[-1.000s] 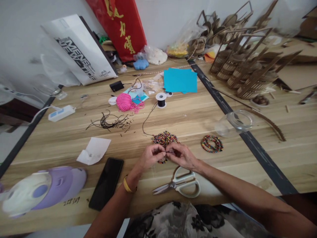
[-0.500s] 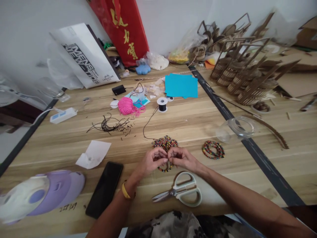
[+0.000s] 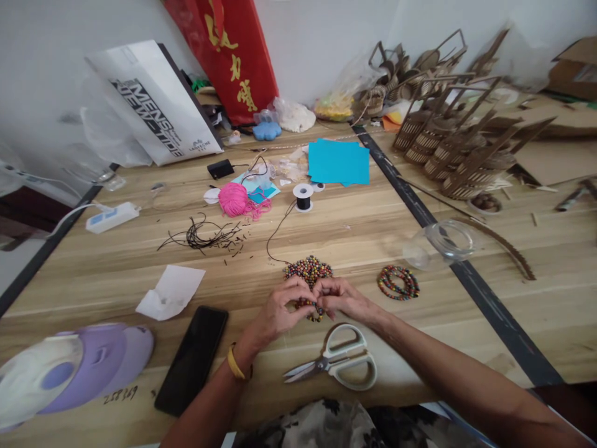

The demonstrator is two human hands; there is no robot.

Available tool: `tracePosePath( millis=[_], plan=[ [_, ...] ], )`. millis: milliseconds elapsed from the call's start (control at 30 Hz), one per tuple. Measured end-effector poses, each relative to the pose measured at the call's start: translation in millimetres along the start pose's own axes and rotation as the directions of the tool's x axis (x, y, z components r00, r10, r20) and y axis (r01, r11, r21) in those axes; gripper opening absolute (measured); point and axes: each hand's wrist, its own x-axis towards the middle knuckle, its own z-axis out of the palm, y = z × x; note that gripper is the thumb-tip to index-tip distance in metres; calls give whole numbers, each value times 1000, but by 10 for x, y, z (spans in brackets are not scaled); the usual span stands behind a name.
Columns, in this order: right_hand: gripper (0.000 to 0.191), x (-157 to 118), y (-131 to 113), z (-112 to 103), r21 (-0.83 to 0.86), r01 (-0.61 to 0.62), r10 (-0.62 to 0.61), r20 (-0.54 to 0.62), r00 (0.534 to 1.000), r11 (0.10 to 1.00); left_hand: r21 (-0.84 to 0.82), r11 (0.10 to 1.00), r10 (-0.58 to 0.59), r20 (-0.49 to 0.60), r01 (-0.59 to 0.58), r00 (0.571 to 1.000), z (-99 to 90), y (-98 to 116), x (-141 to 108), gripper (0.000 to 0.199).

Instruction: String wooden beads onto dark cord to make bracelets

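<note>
In the head view, my left hand [image 3: 282, 306] and my right hand [image 3: 344, 298] meet fingertip to fingertip, both pinching a string of small multicoloured beads [image 3: 316, 316]. Part of the string hangs in a loop below my fingers; the exact pinch point is hidden. Just beyond my hands lies a pile of multicoloured beads [image 3: 310, 267]. A thin black cord runs to it from a white spool of black cord [image 3: 303, 200]. Scissors with pale handles [image 3: 347, 359] lie slightly open nearer to me. Coiled bead bracelets [image 3: 398, 283] rest to the right.
A black phone [image 3: 192, 359] and a crumpled white paper [image 3: 171, 292] lie left. Further off are black cord scraps [image 3: 200, 235], pink yarn [image 3: 234, 199] and blue sheets [image 3: 339, 162]. Small woven baskets [image 3: 459, 149] and a clear plastic ring [image 3: 451, 241] are at right.
My left fingers have curled over more and closed in towards my right fingertips. The bead loop beneath them has shifted and looks smaller. The whole view has slid slightly.
</note>
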Motion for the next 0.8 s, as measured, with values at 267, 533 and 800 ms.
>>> tracePosePath(
  millis=[267,533,800],
  plan=[
    [7,-4,14,-4,8,-11,11,0,1000,1000,100,989,105,13,-105,994,9,43,-3,7],
    [6,-1,9,-17,-12,-4,4,30,1000,1000,138,980,132,63,-140,989,17,20,-39,9],
    [19,-7,-44,-26,-28,-4,6,46,999,1000,125,986,108,44,-113,993,26,50,-26,5]
  ],
)
